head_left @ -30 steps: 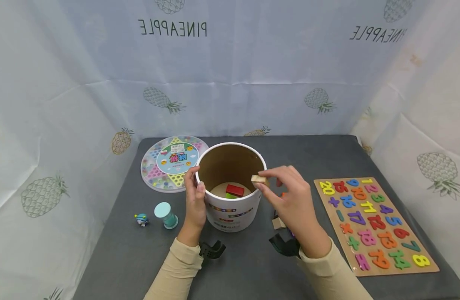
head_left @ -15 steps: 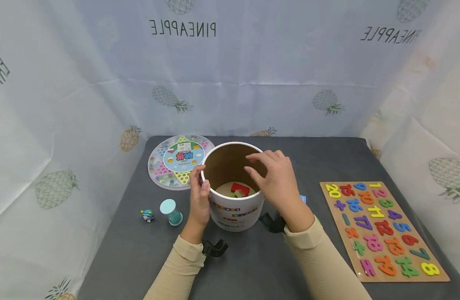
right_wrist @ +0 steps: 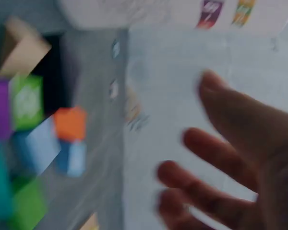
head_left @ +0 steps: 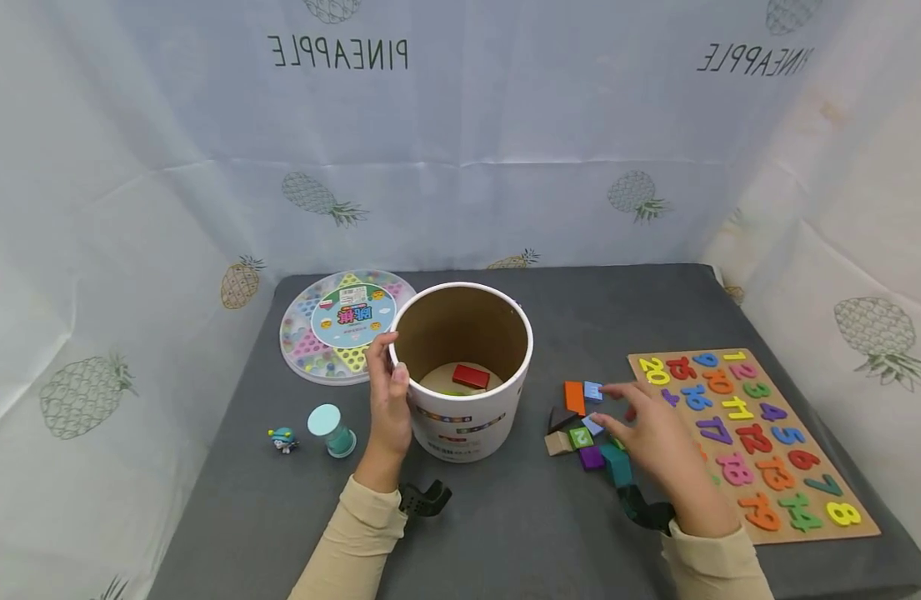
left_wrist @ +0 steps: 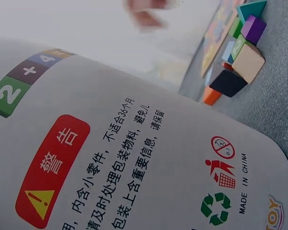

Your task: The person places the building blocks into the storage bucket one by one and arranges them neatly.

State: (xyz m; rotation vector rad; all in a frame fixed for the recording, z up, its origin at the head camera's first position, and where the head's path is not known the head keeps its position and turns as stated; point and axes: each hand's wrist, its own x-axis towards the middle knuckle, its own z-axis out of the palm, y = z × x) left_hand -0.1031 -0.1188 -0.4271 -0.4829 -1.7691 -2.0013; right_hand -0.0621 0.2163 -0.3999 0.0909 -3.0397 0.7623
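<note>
A white bucket with printed labels stands upright in the head view. My left hand holds its left side, with fingers and thumb at the rim. Inside on the bottom lie a red block and part of a green one. To the right my right hand hovers above a cluster of blocks, fingers apart, holding nothing. Among them are an orange block, light blue blocks, a green block, a purple block, a teal block, a natural wood block and a black block.
A board of coloured numbers lies on the right, partly behind my right hand. Behind the bucket at left is a round game board. A teal sand timer and a tiny figurine stand left of my left hand.
My right hand brought a wood block over the bucket and let it go inside, then moved right and down to the loose blocks. The left hand has stayed on the bucket.
</note>
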